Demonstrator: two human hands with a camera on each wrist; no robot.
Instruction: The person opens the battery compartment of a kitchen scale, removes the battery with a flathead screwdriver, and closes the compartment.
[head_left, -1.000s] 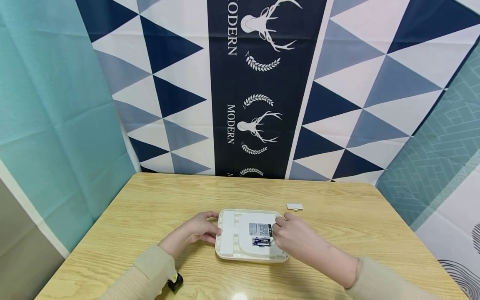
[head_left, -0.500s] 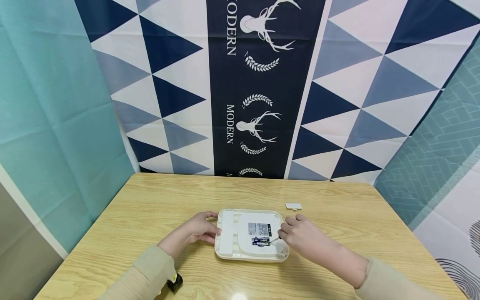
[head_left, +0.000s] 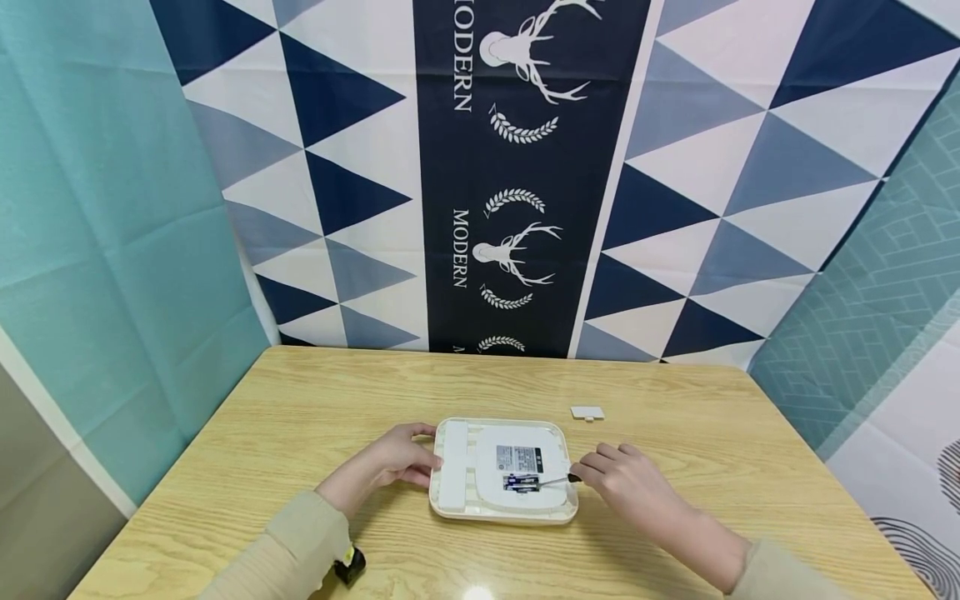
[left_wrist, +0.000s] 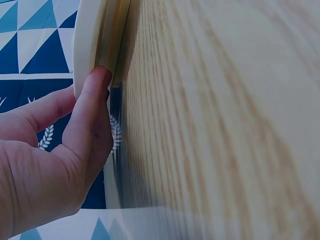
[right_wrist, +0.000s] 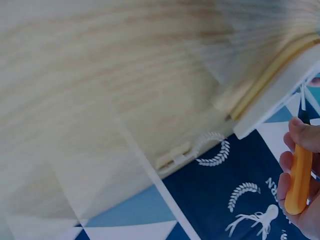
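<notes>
Left hand (head_left: 405, 457) pinches white device (head_left: 453, 467) on table (head_left: 337, 379); right hand (head_left: 626, 482) — fingers clamped round orange-handled tool (right_wrist: 300, 180), tip at batteries (head_left: 517, 481). Likely prying step — next probably needs gentle leverage.

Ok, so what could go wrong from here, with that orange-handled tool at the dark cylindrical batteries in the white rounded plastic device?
The tool, held in the right hand, could slip: its thin tip sits right by the batteries and might scratch them.

The left hand grips only one end of the device, so a push could perhaps swivel it.

The small flat white cover lies apart, and might get mislaid.
</notes>
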